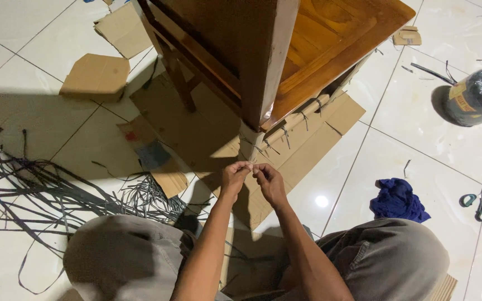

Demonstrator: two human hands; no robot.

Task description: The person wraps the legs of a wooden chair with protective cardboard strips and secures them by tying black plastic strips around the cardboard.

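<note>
So the wooden chair [263, 56] is flipped over on flattened cardboard [207, 134] on the white tiled floor [425, 150], and one thick leg of it points straight at the camera. Both hands are just below that leg's end. The left hand [234, 177] and right hand [270, 183] are fingertip to fingertip, pinching what looks like a thin dark strap [252, 165] between them; it's too thin to make out properly, so I can't tell exactly how it's gripped. Both are clenched into a pinch, not loose.

The end of that leg is wrapped in cardboard, with a few dark ties [302, 120] around a cardboard-covered rail just right of it.

Well left of the chair there's a big tangle of dark grey strips [51, 192] spread on the floor. Loose cardboard scraps [96, 75] lie left of the chair too. To the right of the chair: a crumpled blue cloth [398, 200], green-handled scissors [478, 203] further right, and a dark wrapped roll [475, 96] near the edge. The person's knees in grey trousers [129, 256] frame the bottom.
</note>
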